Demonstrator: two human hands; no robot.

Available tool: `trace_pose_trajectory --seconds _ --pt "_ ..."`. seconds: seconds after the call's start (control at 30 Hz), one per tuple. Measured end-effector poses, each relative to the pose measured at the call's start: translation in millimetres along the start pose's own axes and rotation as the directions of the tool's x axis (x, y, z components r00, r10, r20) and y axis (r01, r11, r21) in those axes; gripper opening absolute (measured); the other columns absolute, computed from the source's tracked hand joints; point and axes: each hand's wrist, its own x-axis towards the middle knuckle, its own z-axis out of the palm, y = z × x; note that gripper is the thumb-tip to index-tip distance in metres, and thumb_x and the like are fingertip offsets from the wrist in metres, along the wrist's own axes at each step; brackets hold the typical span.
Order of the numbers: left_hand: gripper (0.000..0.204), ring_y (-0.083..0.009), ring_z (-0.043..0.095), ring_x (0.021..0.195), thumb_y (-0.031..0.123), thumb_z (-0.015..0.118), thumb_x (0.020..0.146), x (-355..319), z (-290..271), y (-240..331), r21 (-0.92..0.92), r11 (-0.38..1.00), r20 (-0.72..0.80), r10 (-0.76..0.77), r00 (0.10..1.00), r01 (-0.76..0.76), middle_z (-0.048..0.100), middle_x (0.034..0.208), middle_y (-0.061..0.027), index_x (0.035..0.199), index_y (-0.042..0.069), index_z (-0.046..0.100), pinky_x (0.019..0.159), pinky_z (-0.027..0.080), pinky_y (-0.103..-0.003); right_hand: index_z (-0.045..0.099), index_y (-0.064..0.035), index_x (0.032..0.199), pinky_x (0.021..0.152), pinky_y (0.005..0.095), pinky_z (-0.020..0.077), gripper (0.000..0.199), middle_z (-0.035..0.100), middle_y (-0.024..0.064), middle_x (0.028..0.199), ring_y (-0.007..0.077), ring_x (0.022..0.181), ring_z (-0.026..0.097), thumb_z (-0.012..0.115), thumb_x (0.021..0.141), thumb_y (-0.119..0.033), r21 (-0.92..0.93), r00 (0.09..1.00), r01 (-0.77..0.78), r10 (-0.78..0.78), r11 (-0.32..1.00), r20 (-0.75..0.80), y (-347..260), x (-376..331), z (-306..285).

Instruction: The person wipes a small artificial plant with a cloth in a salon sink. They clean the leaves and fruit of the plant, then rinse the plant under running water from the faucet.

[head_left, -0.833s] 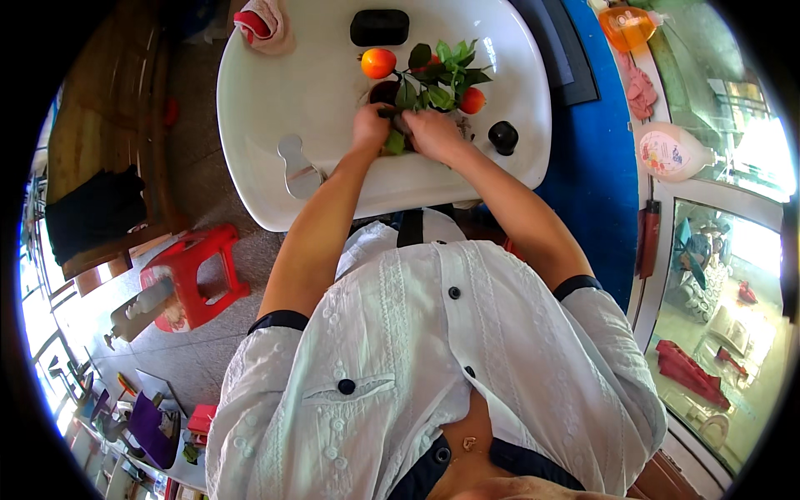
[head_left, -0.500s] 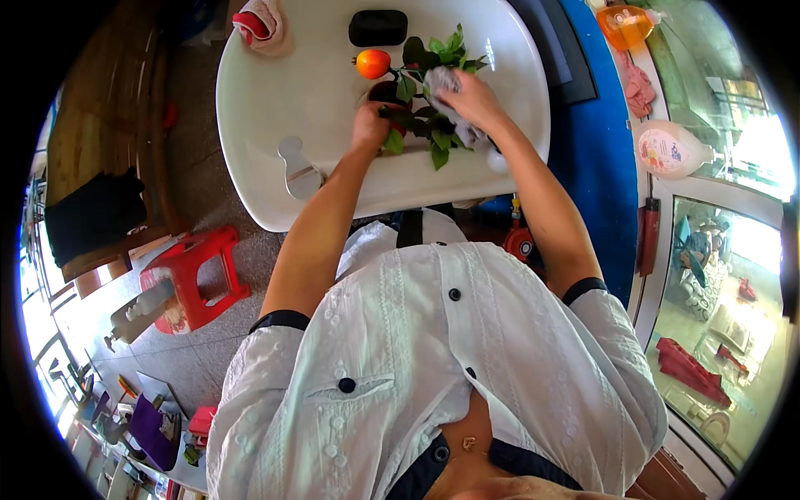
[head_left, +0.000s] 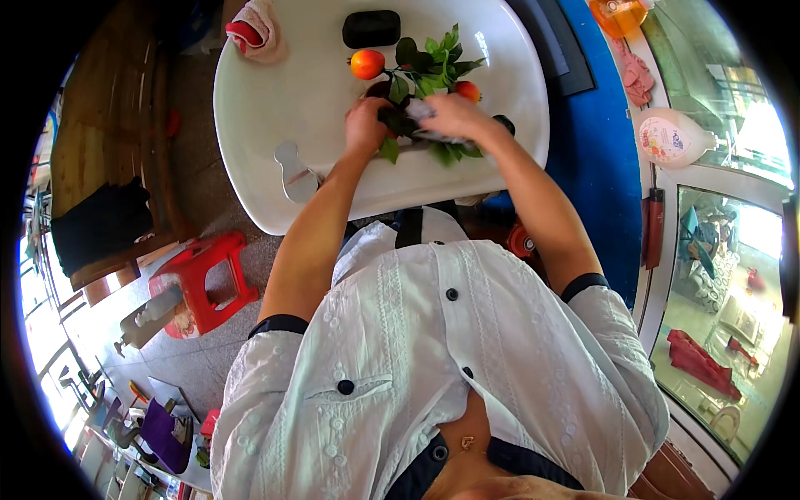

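The leafy sprig with orange-red fruits (head_left: 425, 83) lies across the middle of the white basin (head_left: 275, 108), its green leaves fanning up toward the far rim and one round orange fruit (head_left: 367, 63) standing clear at its left end. Compared with half a second ago, the right hand (head_left: 454, 117) has slid down and leftward from the upper leaves onto the stem part, and it now presses a pale cloth or wipe (head_left: 421, 110) against the foliage; the left hand (head_left: 367, 125) has barely shifted and stays clamped at the sprig's lower left. A moment before that, both hands sat close together lower on the bunch, so the work reads as a back-and-forth wiping of the leaves while the other hand steadies them.

The left fingers curl round dark leaves and stem, pinching them; the right fingers lie pressed together, flat over the cloth, though their tips are hidden under the leaves. A second red fruit (head_left: 467, 90) peeks out just above the right hand. Whether the sprig is real or artificial cannot be told. A small dark round object (head_left: 504, 125) is half covered by the right wrist. A black rectangular block (head_left: 372, 27) and a pink-red rag (head_left: 254, 29) sit near the basin's far rim, and a metal drain fitting (head_left: 292, 171) shows near the left forearm.
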Motion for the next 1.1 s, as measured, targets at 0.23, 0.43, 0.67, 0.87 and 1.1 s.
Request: trace_pose_trajectory --seconds 0.23,0.43,0.67,0.87,1.1 --pt "0.027 -0.0226 0.047 0.107 0.014 0.063 0.067 -1.0 -14.0 38.8 0.492 0.861 0.252 0.002 0.968 -0.13 0.056 0.103 -0.0033 0.093 0.013 0.062 0.097 0.029 -0.05 0.057 -0.0038 0.099 0.074 0.042 0.0468 0.036 0.061 0.0182 0.093 0.0338 0.087 0.058 0.055 0.071 -0.028 0.027 0.97 -0.202 0.204 0.979 -0.13 16.6 1.0 -11.8" --pt "0.028 -0.0235 0.045 0.106 0.014 0.067 0.064 15.9 9.6 24.4 0.572 0.798 0.376 -0.048 0.925 -0.191 0.056 0.1 -0.0026 0.092 0.015 0.065 0.09 0.034 -0.047 0.056 -0.0062 0.101 0.072 0.0423 0.0471 0.036 0.062 0.0169 0.09 0.0337 0.085 0.059 0.057 0.073 -0.029 0.076 0.954 -0.168 0.182 0.983 -0.24 10.7 -4.2 2.1" --pt "0.029 -0.0259 0.045 0.104 0.012 0.068 0.063 6.7 17.8 -0.2 0.344 0.937 0.12 0.025 0.992 -0.065 0.052 0.108 -0.0039 0.091 0.016 0.066 0.086 0.039 -0.04 0.054 -0.0044 0.1 0.071 0.0417 0.0463 0.033 0.061 0.0191 0.088 0.0353 0.083 0.058 0.056 0.075 -0.026 0.072 0.928 0.087 -0.055 0.994 -0.367 -37.5 -2.6 -1.8" --pt "0.032 -0.0262 0.048 0.099 0.007 0.063 0.061 1.1 8.2 5.6 0.152 0.986 0.054 -0.081 0.995 0.072 0.057 0.094 -0.0021 0.091 0.016 0.067 0.086 0.038 -0.039 0.053 -0.0035 0.101 0.073 0.0394 0.0463 0.035 0.061 0.0209 0.09 0.0352 0.086 0.058 0.058 0.071 -0.02 0.14 0.996 0.021 -0.009 0.99 -0.088 18.1 45.2 47.6" --pt "0.035 -0.0254 0.049 0.103 0.01 0.063 0.061 -1.1 -4.6 21.1 0.167 0.984 0.088 -0.079 0.993 0.063 0.06 0.102 -0.0054 0.096 0.016 0.064 0.093 0.033 -0.04 0.061 -0.0018 0.09 0.065 0.0323 0.0463 0.031 0.062 0.0147 0.078 0.0245 0.072 0.059 0.063 0.062 -0.016 0.307 0.985 -0.086 0.036 0.948 0.167 28.4 31.3 3.2"
